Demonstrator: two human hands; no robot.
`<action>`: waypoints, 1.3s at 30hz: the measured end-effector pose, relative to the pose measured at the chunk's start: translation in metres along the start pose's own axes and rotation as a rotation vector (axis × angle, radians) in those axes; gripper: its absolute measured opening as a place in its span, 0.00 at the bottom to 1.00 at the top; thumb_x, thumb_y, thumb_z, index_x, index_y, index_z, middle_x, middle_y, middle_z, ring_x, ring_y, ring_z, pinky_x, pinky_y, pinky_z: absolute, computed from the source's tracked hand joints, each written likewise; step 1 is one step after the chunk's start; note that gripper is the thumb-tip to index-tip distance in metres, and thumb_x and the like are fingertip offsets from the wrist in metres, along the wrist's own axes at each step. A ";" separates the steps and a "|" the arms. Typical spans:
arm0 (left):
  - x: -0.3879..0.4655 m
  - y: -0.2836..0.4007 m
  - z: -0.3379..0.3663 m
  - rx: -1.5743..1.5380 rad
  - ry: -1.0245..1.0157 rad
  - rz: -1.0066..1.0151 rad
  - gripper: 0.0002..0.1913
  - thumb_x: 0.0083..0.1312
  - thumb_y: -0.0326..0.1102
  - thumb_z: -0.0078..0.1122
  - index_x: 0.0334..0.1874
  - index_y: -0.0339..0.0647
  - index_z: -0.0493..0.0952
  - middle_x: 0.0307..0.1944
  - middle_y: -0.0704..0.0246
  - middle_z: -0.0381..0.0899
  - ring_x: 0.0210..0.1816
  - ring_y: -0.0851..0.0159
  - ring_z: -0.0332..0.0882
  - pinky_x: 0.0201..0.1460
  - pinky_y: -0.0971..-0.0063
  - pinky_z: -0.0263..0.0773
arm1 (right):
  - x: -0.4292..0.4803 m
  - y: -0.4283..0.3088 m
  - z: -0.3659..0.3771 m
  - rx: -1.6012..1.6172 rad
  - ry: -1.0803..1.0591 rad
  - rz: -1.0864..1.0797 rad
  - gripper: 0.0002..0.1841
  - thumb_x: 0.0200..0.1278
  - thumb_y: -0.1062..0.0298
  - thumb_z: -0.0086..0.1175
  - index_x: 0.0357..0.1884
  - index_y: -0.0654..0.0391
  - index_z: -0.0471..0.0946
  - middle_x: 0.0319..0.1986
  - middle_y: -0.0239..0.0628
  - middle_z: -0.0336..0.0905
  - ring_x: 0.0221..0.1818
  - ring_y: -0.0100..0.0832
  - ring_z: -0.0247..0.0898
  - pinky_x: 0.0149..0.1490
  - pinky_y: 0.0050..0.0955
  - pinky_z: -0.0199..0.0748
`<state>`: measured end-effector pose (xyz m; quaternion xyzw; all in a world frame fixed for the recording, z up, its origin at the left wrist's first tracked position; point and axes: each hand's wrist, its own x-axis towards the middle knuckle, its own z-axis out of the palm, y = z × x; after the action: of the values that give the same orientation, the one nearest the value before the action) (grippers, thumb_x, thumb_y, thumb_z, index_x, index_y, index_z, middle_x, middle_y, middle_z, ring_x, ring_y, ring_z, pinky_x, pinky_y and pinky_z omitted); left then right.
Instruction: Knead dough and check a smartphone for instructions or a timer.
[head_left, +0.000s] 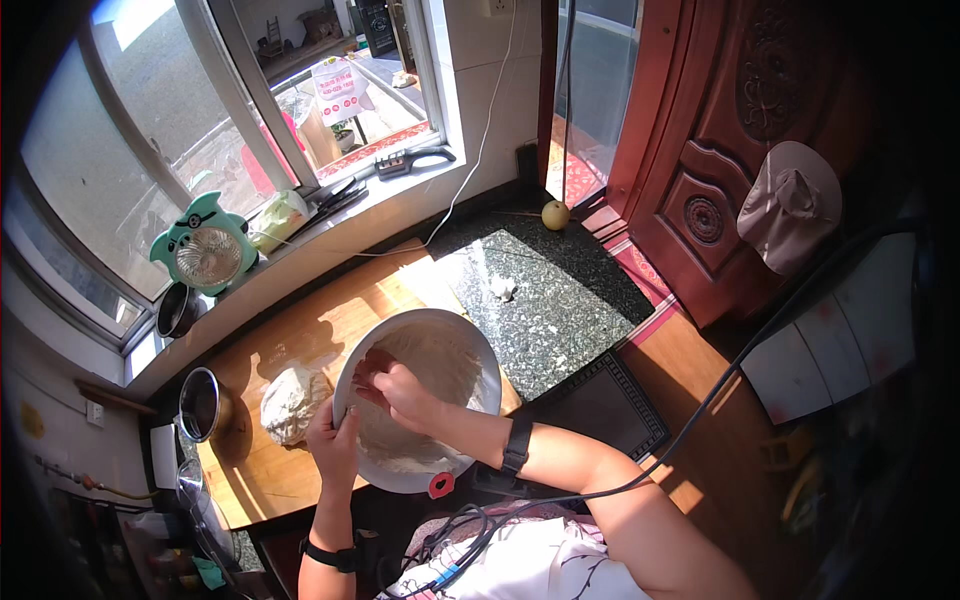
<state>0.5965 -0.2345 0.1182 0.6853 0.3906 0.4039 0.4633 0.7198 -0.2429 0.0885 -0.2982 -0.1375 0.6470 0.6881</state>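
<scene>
A large white mixing bowl (491, 360) with a red heart tag on its rim is tilted in front of me. Flour or dough residue coats its inner wall. My left hand (334, 444) grips the bowl's left rim, with the thumb on the inside. Inside the bowl, my right hand (397, 386) is by the left wall with its fingers bent; whether they hold anything is hidden. A lump of pale dough (291, 405) lies on the wooden board (262, 487), just left of my left hand.
Left of the dough stands a metal bowl (201, 405). A green fan (206, 255), dark-handled utensils (337, 199) and a knife sharpener (409, 161) line the windowsill. The granite counter (555, 315) bears a small white scrap (502, 288) and a round fruit (555, 215). A black cable (705, 409) crosses my right arm.
</scene>
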 end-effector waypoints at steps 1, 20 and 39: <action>0.000 0.010 0.018 0.012 -0.020 0.035 0.08 0.55 0.24 0.52 0.37 0.33 0.74 0.19 0.79 0.66 0.22 0.82 0.59 0.23 0.88 0.55 | -0.005 -0.007 -0.011 0.004 0.007 -0.013 0.16 0.58 0.78 0.37 0.49 0.56 0.64 0.45 0.31 0.68 0.47 0.24 0.65 0.49 0.22 0.64; 0.062 -0.044 0.194 -0.262 -0.346 -0.177 0.09 0.56 0.27 0.52 0.38 0.31 0.74 0.29 0.70 0.75 0.29 0.76 0.70 0.33 0.84 0.66 | -0.030 -0.107 -0.148 -0.328 0.187 -0.032 0.11 0.57 0.74 0.45 0.44 0.61 0.68 0.37 0.32 0.70 0.39 0.23 0.67 0.46 0.23 0.69; 0.068 -0.029 0.371 -0.447 -0.040 -0.439 0.11 0.53 0.25 0.50 0.40 0.31 0.72 0.27 0.70 0.75 0.24 0.77 0.71 0.26 0.86 0.66 | -0.013 -0.220 -0.307 -0.508 -0.204 0.265 0.11 0.49 0.79 0.47 0.37 0.64 0.71 0.31 0.32 0.73 0.35 0.23 0.69 0.42 0.21 0.67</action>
<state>0.9563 -0.2835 0.0131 0.4738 0.4216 0.3563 0.6862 1.0728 -0.3234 -0.0208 -0.4094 -0.3232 0.7026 0.4839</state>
